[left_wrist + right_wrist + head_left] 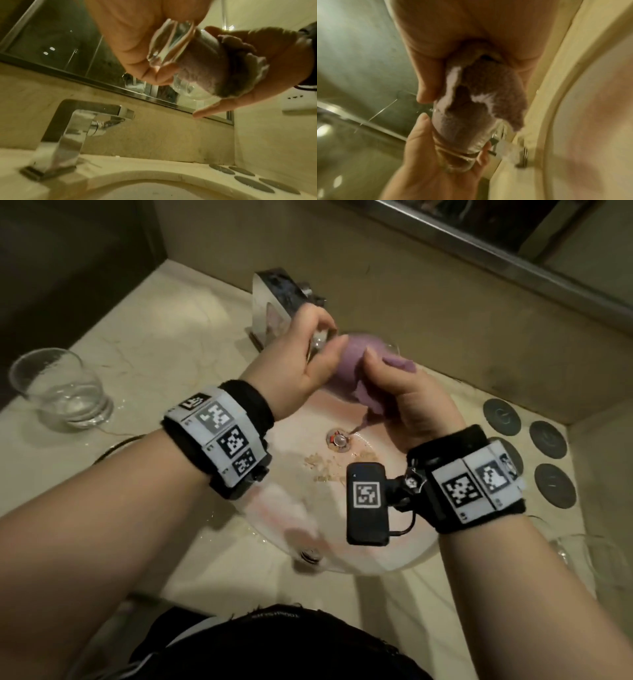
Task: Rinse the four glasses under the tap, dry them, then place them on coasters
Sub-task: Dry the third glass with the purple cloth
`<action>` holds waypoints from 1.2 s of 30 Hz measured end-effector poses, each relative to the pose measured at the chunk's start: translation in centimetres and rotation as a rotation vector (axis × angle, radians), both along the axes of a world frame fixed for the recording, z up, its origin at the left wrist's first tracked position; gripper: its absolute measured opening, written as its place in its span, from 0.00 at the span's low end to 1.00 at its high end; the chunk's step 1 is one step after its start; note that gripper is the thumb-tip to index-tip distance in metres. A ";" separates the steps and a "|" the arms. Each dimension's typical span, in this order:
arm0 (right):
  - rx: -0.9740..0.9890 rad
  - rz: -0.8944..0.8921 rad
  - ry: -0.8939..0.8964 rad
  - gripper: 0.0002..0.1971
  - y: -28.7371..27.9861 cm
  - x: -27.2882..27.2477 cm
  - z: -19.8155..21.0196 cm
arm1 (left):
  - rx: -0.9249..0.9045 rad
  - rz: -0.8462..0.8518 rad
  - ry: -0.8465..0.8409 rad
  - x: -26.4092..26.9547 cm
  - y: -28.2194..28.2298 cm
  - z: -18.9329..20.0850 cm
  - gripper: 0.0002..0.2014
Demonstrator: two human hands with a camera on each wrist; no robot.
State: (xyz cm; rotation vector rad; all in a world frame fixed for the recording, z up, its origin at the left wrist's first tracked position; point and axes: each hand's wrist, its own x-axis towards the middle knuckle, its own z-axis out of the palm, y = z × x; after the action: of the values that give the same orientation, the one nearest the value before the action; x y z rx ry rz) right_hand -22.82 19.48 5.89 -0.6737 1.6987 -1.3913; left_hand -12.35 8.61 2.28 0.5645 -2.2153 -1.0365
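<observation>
Over the sink (394, 556), in front of the tap (274, 299), the left hand (301, 354) grips the base of a glass (169, 46) held on its side. The right hand (411, 398) has its fingers curled round a purple cloth (346, 364) stuffed into the glass (the rim is mostly hidden). A second glass (61, 388) stands at the desk's left edge; another, blurred, seems to stand at the right edge. Four dark coasters (544, 436) lie in the far right corner.

purple cloth (346, 371), grey coasters (501, 417), clear glass (61, 390)
</observation>
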 end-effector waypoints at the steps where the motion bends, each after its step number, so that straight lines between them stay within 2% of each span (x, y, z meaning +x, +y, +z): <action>1: 0.006 0.014 0.052 0.07 0.0 -0.3 0.1 | 0.013 -0.041 -0.001 0.1 -0.3 -0.3 0.24; 2: 0.001 0.034 0.114 0.06 0.1 -0.4 0.4 | 0.094 -0.079 0.006 0.2 -0.4 -0.4 0.21; 3: -0.011 0.059 0.172 0.04 0.2 -0.6 0.6 | 0.256 -0.102 0.034 0.3 -0.5 -0.3 0.16; 4: -0.020 0.105 0.257 0.05 0.3 -0.7 0.8 | 0.501 -0.113 0.074 0.2 -0.5 -0.2 0.13; 5: -0.012 0.175 0.381 0.07 0.5 -0.8 1.0 | 0.777 -0.126 0.105 0.1 -0.6 -0.1 0.15; 6: 0.013 0.250 0.508 0.09 0.6 -0.9 1.2 | 1.023 -0.147 0.094 0.1 -0.8 0.1 0.22; 7: 0.043 0.308 0.609 0.10 0.6 -0.9 1.3 | 1.172 -0.165 0.033 0.0 -0.9 0.1 0.30; 8: 0.070 0.340 0.662 0.11 0.5 -0.9 1.4 | 1.242 -0.180 -0.022 0.0 -0.8 0.1 0.36; 9: 0.081 0.343 0.681 0.10 0.5 -0.8 1.5 | 1.264 -0.175 -0.037 -0.2 -0.8 -0.1 0.37; 11: 0.033 0.300 0.613 0.08 0.4 -0.7 1.2 | 1.205 -0.118 0.024 -0.6 -0.5 -0.2 0.34; 12: 0.002 0.243 0.506 0.06 0.4 -0.6 1.0 | 1.071 -0.069 0.047 -0.7 -0.1 -0.2 0.31; 14: -0.048 0.116 0.258 0.05 0.2 -0.5 0.8 | 0.580 0.025 0.050 -0.8 0.2 -0.3 0.22; 15: -0.069 0.073 0.171 0.06 0.0 -0.5 0.8 | 0.320 0.036 0.074 -0.7 0.3 -0.3 0.21; 16: -0.082 0.047 0.117 0.07 -0.1 -0.6 0.9 | 0.149 0.009 0.105 -0.5 0.2 -0.3 0.24; 18: -0.092 0.047 0.098 0.08 -0.1 -0.7 1.1 | 0.006 -0.064 0.138 -0.2 -0.3 -0.4 0.28; 20: -0.103 0.074 0.142 0.05 0.0 -1.1 0.9 | 0.043 -0.113 0.121 -0.1 -0.8 -0.6 0.26; 21: -0.102 0.086 0.168 0.04 0.1 -1.3 0.8 | 0.165 -0.106 0.110 -0.2 -0.9 -0.8 0.24; 22: -0.097 0.099 0.208 0.05 0.1 -1.4 0.8 | 0.386 -0.089 0.096 -0.3 -0.8 -0.8 0.27; 23: -0.087 0.125 0.276 0.07 0.2 -1.6 0.7 | 0.651 -0.083 0.061 -0.4 -0.8 -0.7 0.33; 24: -0.067 0.170 0.378 0.08 0.4 -1.7 0.7 | 0.912 -0.119 0.023 -0.5 -0.9 -0.6 0.41; 25: -0.038 0.215 0.487 0.08 0.5 -1.7 0.5 | 1.098 -0.172 -0.005 -0.5 -0.9 -0.6 0.46; 27: 0.002 0.250 0.624 0.07 0.6 -1.5 0.2 | 1.228 -0.206 -0.009 -0.7 -0.7 -0.4 0.45; 28: -0.019 0.241 0.603 0.06 0.6 -1.5 0.1 | 1.200 -0.162 0.005 -1.0 -0.5 -0.2 0.42; 29: -0.052 0.219 0.507 0.06 0.6 -1.2 0.1 | 1.110 -0.090 0.023 -1.1 -0.2 0.1 0.37; 31: -0.099 0.120 0.172 0.12 0.4 -1.0 0.3 | 0.738 0.047 0.052 -1.2 0.2 0.4 0.22; 33: -0.104 0.040 -0.095 0.23 0.1 -1.2 0.4 | 0.392 0.028 0.055 -0.9 0.3 0.8 0.12; 34: -0.099 0.010 -0.181 0.25 0.1 -1.5 0.6 | 0.343 -0.004 0.051 -0.7 0.0 0.7 0.10; 36: -0.089 -0.049 -0.298 0.24 0.4 -2.5 1.0 | 0.493 -0.019 0.059 -0.5 -0.4 0.4 0.11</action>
State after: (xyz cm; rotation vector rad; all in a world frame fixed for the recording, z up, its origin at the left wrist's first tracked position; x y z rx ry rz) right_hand -25.33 19.87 6.90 -0.4485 1.4332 -1.5259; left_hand -12.85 8.21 2.70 0.7106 -1.9144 -1.6021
